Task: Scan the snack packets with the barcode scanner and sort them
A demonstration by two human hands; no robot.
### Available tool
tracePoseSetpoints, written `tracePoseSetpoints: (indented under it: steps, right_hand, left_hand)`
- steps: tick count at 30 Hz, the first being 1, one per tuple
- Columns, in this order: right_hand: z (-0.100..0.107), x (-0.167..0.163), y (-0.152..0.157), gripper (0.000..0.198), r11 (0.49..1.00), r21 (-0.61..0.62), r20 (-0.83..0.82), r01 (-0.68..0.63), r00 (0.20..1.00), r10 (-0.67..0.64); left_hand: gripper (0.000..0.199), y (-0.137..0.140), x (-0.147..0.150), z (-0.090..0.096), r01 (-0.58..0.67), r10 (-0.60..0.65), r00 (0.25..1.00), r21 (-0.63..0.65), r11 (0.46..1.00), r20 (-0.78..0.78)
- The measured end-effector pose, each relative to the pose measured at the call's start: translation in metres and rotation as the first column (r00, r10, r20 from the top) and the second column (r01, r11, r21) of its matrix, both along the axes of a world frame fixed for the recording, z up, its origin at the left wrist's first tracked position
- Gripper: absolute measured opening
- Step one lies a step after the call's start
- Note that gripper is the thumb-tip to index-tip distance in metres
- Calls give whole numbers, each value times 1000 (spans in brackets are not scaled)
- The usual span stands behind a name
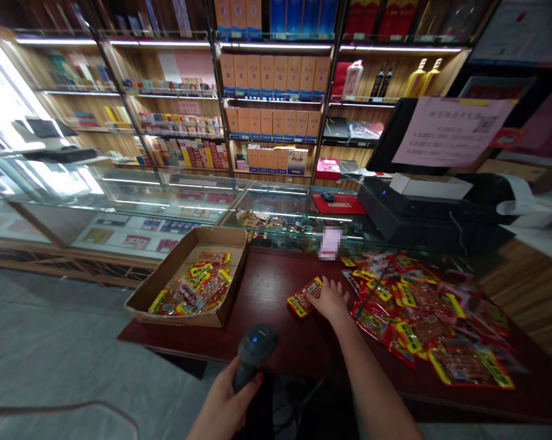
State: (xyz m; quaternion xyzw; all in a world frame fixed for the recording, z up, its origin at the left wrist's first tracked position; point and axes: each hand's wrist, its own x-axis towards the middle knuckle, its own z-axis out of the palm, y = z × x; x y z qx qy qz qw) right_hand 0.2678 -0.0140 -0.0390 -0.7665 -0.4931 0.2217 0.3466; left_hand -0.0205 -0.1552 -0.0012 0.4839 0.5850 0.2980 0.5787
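Observation:
My left hand (232,397) is wrapped round the handle of a dark barcode scanner (257,345) with a small blue light, held up at the table's near edge. Over the table, my right hand (331,298) has its fingers spread, and its thumb touches the right end of a snack packet (304,297). That packet, red and yellow with a clear window, lies flat on the dark red table (269,278). Right of this hand spreads a heap of similar snack packets (408,299). To the left, an open cardboard box (175,269) holds several more packets.
A glass display counter (179,195) runs behind the table. At the right stand a monitor (390,134) with a pink paper sign and a dark cash drawer unit (395,214). A red mat (344,206) lies on the glass. Shelves of boxes (276,76) line the wall.

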Motion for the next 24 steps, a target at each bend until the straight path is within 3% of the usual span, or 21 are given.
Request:
tracePoseSetpoints:
  steps: [5, 8, 12, 15, 24]
  right_hand:
    - [-13, 2, -22, 76, 995, 97, -108, -10, 994, 20]
    - [-20, -9, -33, 67, 984, 175, -285, 31, 958, 21]
    - [-34, -31, -48, 31, 977, 169, -596, 130, 803, -4]
    - [-39, -46, -59, 31, 976, 123, -739, 182, 673, -32]
    - [-37, -46, -72, 40, 970, 125, -889, 210, 458, 15]
  left_hand:
    - [68, 5, 12, 17, 37, -37, 999, 2, 999, 21]
    - [62, 5, 14, 22, 47, -47, 999, 11, 999, 27]
    - [65, 4, 13, 24, 6, -6, 1000, -9, 1000, 12]
    - [68, 7, 12, 25, -32, 32, 999, 2, 999, -9]
    - [68, 12, 18, 28, -8, 9, 1000, 46, 999, -8]
